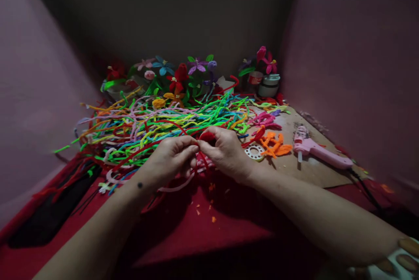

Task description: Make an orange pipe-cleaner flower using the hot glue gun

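Red fuzzy stem (203, 158) — left hand (173, 154) and right hand (228, 151) are pinching it, left of the glue gun (322, 152). It's probably bending easily — pinch mid-length.

Red fuzzy stem (203, 158): thin, pliant. Held at fingertips between left-hand grip (176, 154) and right-hand grip (229, 151). One length slants down below the fingertips. More red shows within the right-hand curl; whether same piece, cannot tell.

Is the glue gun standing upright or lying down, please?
The pink glue gun lies down, its handle stretched along the cardboard.
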Motion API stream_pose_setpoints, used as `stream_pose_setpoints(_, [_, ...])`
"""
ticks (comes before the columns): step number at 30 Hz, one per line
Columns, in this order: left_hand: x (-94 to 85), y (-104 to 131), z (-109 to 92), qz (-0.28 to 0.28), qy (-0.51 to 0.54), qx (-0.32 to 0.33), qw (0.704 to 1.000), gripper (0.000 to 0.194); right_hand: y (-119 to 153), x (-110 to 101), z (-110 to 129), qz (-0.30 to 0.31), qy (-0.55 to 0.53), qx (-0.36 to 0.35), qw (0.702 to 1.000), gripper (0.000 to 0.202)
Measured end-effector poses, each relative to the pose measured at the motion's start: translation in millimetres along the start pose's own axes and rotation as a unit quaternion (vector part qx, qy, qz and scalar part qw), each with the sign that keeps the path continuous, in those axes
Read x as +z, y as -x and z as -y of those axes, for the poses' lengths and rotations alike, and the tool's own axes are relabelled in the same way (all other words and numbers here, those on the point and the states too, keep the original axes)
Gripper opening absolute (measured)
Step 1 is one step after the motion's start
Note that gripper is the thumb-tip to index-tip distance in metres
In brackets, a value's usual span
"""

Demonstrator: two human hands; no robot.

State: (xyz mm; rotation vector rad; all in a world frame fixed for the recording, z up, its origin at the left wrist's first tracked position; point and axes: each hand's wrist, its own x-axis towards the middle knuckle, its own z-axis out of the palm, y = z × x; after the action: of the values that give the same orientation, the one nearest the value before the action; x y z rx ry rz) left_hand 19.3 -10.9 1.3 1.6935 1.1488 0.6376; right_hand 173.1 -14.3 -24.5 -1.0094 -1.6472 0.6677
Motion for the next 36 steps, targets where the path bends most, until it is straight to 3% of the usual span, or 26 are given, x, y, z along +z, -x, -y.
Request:
stream_pose_setpoints(2, [4.1, -0.3, -1.2, -0.038, -0.037, 0.022, 0.998, 0.015, 1.6, 2.0, -1.4, -0.034, 0.041, -0.025, 0.998, 0.008])
stream_pose_setpoints(7, [0.6, 0.0, -3.0, -0.003, 0.028, 0.013, 1.000, 0.019, -0.1, 3.4, -2.8, -0.062, -0.037, 0.008, 0.997, 0.009])
stream_pose_setpoints(11, [-6.7, -4.6, -5.6, -0.124, 0.002, 0.023, 0.992, 0.019, 5.9, 5.5, -2.1, -0.038, -0.088, 0.070, 0.993, 0.026])
stream_pose_setpoints(14, [-6.6, -12.5, -16.9, -0.175, -0.048, 0.071, 0.981, 0.019, 20.1, 10.2, -1.3, 0.023, -0.040, 0.007, 0.999, 0.041])
stream_pose_setpoints(16, [-0.5, -20.9, -29.0, -0.144, -0.073, 0.087, 0.983, 0.018, 30.2, 14.3, -1.2, 0.063, 0.006, -0.125, 0.990, 0.044])
stream_pose_setpoints(18, [11.7, -33.1, -40.9, -0.045, -0.100, 0.067, 0.992, 0.018, 37.7, 18.1, -1.6, 0.084, 0.054, -0.262, 0.960, 0.045])
stream_pose_setpoints(20, [28.8, -49.7, -48.4, 0.017, -0.108, 0.052, 0.993, 0.021, 41.7, 20.8, -2.3, 0.097, 0.091, -0.342, 0.930, 0.045])
stream_pose_setpoints(23, [56.4, -79.2, -47.8, 0.058, -0.143, 0.035, 0.987, 0.022, 42.5, 22.9, -3.3, 0.141, 0.123, -0.358, 0.915, 0.045])
stream_pose_setpoints(27, [77.7, -106.5, -38.0, 0.045, -0.252, 0.106, 0.961, 0.013, 39.1, 23.5, -4.5, 0.189, 0.140, -0.318, 0.918, 0.044])
stream_pose_setpoints(31, [67.8, -100.2, -43.0, -0.013, -0.278, 0.148, 0.949, 0.016, 36.9, 21.5, -5.6, 0.160, 0.116, -0.289, 0.937, 0.042])
stream_pose_setpoints(36, [22.5, -74.8, -55.9, -0.099, -0.286, 0.161, 0.939, 0.021, 41.1, 16.5, -4.2, 0.132, 0.077, -0.298, 0.942, 0.044])
